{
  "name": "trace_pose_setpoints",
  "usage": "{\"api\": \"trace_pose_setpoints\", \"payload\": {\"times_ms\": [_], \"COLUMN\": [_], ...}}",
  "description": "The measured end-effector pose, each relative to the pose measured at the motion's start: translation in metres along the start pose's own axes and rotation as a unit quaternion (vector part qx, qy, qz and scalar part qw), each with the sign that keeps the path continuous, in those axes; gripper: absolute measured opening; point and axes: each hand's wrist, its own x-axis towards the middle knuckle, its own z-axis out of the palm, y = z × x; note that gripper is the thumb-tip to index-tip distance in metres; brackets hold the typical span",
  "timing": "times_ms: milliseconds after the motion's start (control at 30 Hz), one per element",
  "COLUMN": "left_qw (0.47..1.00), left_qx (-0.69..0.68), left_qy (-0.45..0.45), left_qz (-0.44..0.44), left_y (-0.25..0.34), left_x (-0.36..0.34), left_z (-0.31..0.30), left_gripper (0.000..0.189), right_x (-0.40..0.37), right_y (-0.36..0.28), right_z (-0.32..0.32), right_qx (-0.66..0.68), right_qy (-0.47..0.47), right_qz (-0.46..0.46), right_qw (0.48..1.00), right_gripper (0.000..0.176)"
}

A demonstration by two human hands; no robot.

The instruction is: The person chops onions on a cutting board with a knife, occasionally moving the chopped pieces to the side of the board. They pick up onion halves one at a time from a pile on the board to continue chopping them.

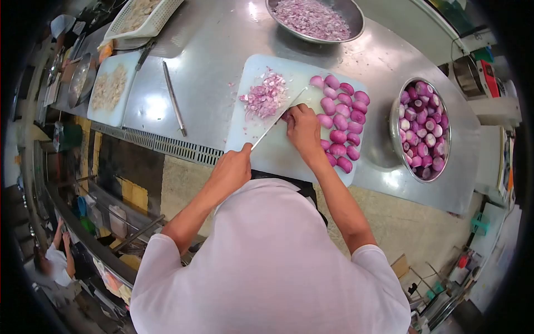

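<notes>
My left hand [232, 167] is closed round the handle of a knife [271, 126], its blade slanting up and to the right over a white cutting board [261, 153]. My right hand [303, 129] has its fingers curled down on a purple onion piece [286, 116], mostly hidden under the fingertips and beside the blade. Left of the blade lies a heap of chopped onion [266, 96]. Several halved or peeled purple onions [340, 122] are lined up in rows on the board's right side.
A steel bowl of whole peeled onions [421, 129] stands to the right. Behind the board is a bowl of chopped onion [312, 21]. At left are a metal rod [174, 99], a second board [129, 100] with pale chopped food and a white basket [161, 16]. Another person [58, 261] is lower left.
</notes>
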Motion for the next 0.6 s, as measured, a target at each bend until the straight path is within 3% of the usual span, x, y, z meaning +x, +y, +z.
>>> {"api": "trace_pose_setpoints", "payload": {"times_ms": [67,167,267,600], "left_qw": [1.0,1.0,1.0,0.999], "left_qx": [-0.002,0.001,-0.002,0.019], "left_qy": [0.0,0.0,-0.012,-0.028], "left_qz": [-0.028,-0.006,-0.022,0.006], "left_y": [0.011,-0.009,0.015,0.002], "left_x": [-0.006,-0.001,-0.007,-0.006], "left_z": [-0.006,0.011,-0.011,-0.003], "left_gripper": [0.015,0.015,0.015,0.017], "right_x": [-0.006,-0.007,-0.01,-0.016], "right_y": [0.001,-0.001,0.004,0.003], "right_z": [-0.002,0.002,0.003,0.006], "right_qx": [-0.002,0.007,0.012,0.031], "right_qy": [0.007,0.019,0.035,0.058], "right_qz": [0.006,0.008,0.009,0.01], "right_qw": [1.0,1.0,0.999,0.998], "right_gripper": [0.008,0.008,0.008,0.009]}}
